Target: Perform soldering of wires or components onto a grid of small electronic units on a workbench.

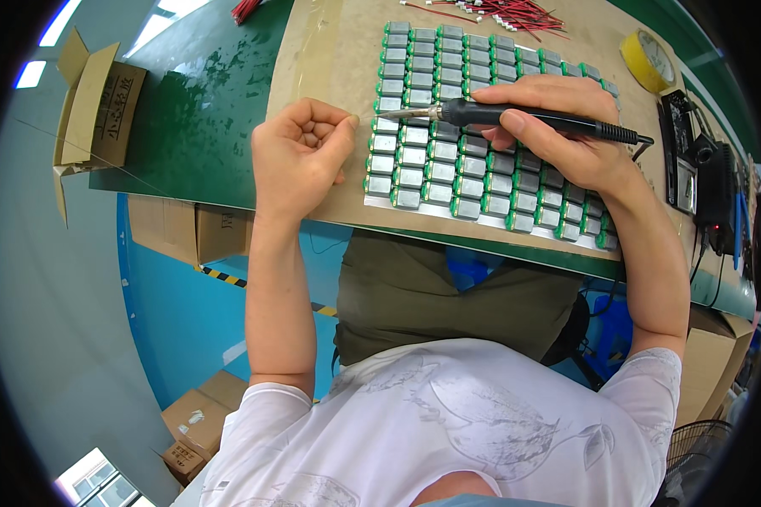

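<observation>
My right hand [579, 127] grips a black soldering iron [516, 116] like a pen, its metal tip pointing left. That tip lies over the left edge of many small grey metal blocks with green circuit boards [440, 150], set out in close rows on a white sheet. My left hand [304, 156] is closed, thumb and forefinger pinched just left of the iron's tip. Whatever is in the pinch is too small to make out. The iron's cord [643, 148] leaves its back end beside my right wrist.
Brown cardboard [313, 68] covers part of the green table [194, 110]. Red wires with white connectors [516, 13] lie at the far side. Yellow tape [647, 61] and a black soldering station [714, 198] stand at right. An open carton [101, 110] sits at the left edge; a thin line crosses near it.
</observation>
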The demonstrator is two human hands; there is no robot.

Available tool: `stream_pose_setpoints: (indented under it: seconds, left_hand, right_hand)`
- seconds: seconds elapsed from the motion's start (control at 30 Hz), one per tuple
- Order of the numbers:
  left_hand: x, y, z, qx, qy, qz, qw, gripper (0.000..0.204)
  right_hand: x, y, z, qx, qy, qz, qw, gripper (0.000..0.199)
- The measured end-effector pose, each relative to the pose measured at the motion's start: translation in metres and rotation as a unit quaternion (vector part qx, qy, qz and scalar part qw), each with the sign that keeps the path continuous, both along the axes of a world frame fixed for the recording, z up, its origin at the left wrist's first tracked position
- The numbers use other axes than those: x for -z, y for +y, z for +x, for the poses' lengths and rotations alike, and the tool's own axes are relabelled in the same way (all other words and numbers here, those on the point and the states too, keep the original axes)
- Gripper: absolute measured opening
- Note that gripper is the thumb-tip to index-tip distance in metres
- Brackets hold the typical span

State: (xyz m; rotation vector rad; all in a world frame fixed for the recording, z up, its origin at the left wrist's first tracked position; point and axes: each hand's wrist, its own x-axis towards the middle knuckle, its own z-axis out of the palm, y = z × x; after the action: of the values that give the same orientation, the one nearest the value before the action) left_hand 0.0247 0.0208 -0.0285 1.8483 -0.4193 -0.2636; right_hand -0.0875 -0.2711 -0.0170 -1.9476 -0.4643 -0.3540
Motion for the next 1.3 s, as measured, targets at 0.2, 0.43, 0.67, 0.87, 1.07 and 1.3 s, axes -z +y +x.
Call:
stream_pose_setpoints:
  seconds: [0.2,0.43,0.67,0.87,1.07,1.3]
  left_hand:
    - [0.000,0.000,0.000,0.004,0.001,-0.001,1.000,0.010]
    - [0.001,-0.001,0.000,0.005,-0.004,0.003,1.000,0.010]
    - [0.000,0.000,-0.003,-0.003,0.000,-0.028,1.000,0.008]
    - [0.001,0.003,-0.002,0.014,0.000,-0.032,0.999,0.006]
    - [0.002,0.005,-0.002,0.028,-0.007,-0.036,0.999,0.006]
    - [0.003,0.005,-0.002,0.038,-0.018,-0.032,0.999,0.006]
  right_hand:
    - [0.000,0.000,0.001,-0.001,-0.014,-0.010,1.000,0.024]
    - [0.000,-0.001,0.002,-0.001,-0.017,-0.017,1.000,0.024]
    - [0.000,-0.001,-0.003,0.011,0.014,0.021,1.000,0.025]
    - [-0.005,-0.003,-0.003,-0.001,-0.031,-0.019,0.999,0.025]
    - [-0.006,0.002,-0.009,-0.013,-0.039,-0.022,0.999,0.028]
    - [-0.001,0.004,-0.006,-0.016,-0.046,-0.018,0.999,0.027]
